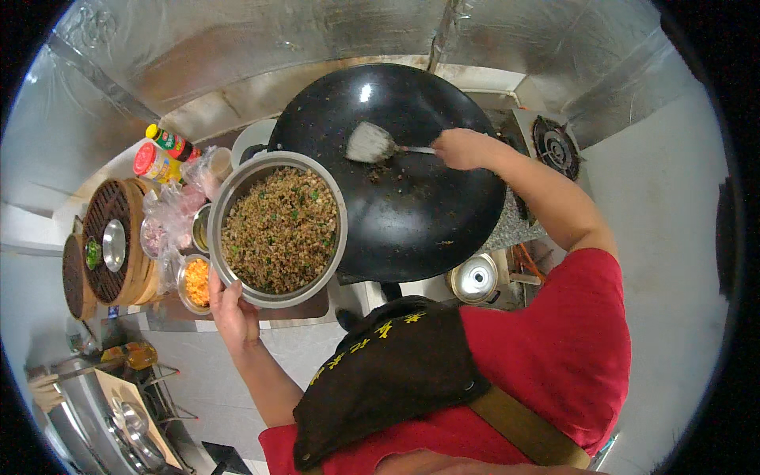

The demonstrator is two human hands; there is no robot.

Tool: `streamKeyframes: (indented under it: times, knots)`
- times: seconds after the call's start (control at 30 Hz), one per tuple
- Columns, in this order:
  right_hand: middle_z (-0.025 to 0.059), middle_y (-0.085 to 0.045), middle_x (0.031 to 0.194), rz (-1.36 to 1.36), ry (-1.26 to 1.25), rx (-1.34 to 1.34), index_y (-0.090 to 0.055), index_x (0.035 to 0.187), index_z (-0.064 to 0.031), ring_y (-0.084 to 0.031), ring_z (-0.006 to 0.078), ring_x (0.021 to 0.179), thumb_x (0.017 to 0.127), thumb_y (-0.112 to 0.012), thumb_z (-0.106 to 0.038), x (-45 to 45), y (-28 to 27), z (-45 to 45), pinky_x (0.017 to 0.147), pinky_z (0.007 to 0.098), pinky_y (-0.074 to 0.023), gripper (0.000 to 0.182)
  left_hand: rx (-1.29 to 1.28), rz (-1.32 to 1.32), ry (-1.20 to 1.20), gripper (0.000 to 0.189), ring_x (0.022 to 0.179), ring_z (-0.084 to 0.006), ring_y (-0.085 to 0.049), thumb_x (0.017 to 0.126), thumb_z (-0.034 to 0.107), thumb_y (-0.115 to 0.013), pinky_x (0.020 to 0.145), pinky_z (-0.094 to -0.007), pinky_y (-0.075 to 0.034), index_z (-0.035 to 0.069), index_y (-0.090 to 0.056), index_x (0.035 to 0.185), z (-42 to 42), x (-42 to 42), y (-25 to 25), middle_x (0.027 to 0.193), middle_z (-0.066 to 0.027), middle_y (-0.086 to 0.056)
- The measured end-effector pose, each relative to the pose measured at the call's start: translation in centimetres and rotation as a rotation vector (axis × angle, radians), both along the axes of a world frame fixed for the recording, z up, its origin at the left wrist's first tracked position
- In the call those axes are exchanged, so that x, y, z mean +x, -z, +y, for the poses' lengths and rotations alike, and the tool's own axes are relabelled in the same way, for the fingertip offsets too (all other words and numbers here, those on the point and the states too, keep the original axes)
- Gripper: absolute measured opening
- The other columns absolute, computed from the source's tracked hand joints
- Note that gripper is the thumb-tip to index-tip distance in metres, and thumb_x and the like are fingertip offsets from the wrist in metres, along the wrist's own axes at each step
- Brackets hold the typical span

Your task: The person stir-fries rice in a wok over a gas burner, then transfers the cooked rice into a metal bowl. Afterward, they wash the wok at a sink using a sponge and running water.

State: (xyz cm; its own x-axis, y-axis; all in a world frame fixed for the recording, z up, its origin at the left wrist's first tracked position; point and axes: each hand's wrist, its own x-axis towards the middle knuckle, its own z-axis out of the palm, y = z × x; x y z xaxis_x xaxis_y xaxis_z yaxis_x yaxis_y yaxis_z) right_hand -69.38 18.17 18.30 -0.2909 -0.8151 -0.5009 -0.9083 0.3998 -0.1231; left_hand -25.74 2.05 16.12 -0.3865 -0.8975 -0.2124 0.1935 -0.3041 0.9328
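My left hand (233, 312) grips the near rim of a deep metal pot (271, 298), its thumb up against the side. Cooked minced filling or grains with green flecks (279, 231) fill much of that pot, which overlaps the left edge of a large black wok (427, 231). Over the wok, my right hand (464, 148) is closed around the handle of a metal wok spatula (369, 144). The spatula's blade rests on or just above the wok's surface and looks smeared. A few brown crumbs (386, 173) lie below it in the wok.
Left of the pot are a bowl of orange shreds (197, 282), plastic-wrapped food (172, 208), seasoning bottles (172, 142) and bamboo steamers (110, 237). A gas burner (556, 147) sits at right, with a lidded pot (475, 278) below the wok. Foil-like sheeting (297, 29) lines the back wall.
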Motion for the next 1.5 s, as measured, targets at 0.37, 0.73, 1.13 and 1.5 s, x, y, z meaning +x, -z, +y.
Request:
streamKeyframes:
  times: [0.37,0.73,1.13,1.5]
  knots:
    - [0.0105,-0.054,0.055,0.231,0.28,0.512,-0.061,0.074,-0.0013,-0.053,0.0217,0.048,0.079,-0.054,-0.027,-0.2,-17.2,5.3,0.043,0.0377,-0.0407,0.027,0.04,-0.034,-0.048,0.047,0.06,-0.0076,-0.057,0.083,0.004,-0.047,0.042,-0.019,-0.043,0.003,-0.045,0.13,-0.1,-0.3,0.4,0.096,-0.0041,-0.063]
    - [0.0035,-0.049,0.049,-0.058,0.111,0.624,-0.056,0.063,-0.0039,-0.049,0.0123,0.042,0.081,-0.054,-0.022,1.4,-13.3,2.3,0.038,0.0292,-0.0381,0.026,0.052,-0.034,0.022,0.047,0.065,-0.0078,-0.058,0.083,0.003,-0.046,0.047,-0.02,-0.045,0.003,-0.045,0.13,-0.2,0.1,-0.4,0.098,-0.0032,-0.062]
    - [0.0064,-0.05,0.048,-0.081,0.094,0.237,-0.056,0.062,-0.0012,-0.049,0.017,0.041,0.08,-0.054,-0.026,0.3,-6.9,2.4,0.041,0.0349,-0.0387,0.031,0.034,-0.01,-0.008,0.05,0.062,-0.0092,-0.06,0.081,0.0,-0.046,0.041,-0.0194,-0.046,0.001,-0.044,0.131,-0.6,0.0,-0.3,0.098,-0.0062,-0.063]
    - [0.0221,-0.064,0.08,0.171,-0.005,-0.104,-0.065,0.08,0.0005,-0.062,0.0402,0.078,0.075,-0.056,-0.022,-1.6,-2.9,1.7,0.065,0.0487,-0.0471,0.025,0.032,-0.051,-0.006,0.047,0.058,-0.007,-0.058,0.083,0.001,-0.046,0.042,-0.0192,-0.045,0.002,-0.045,0.13,-0.2,-0.3,-1.1,0.092,-0.0033,-0.064]
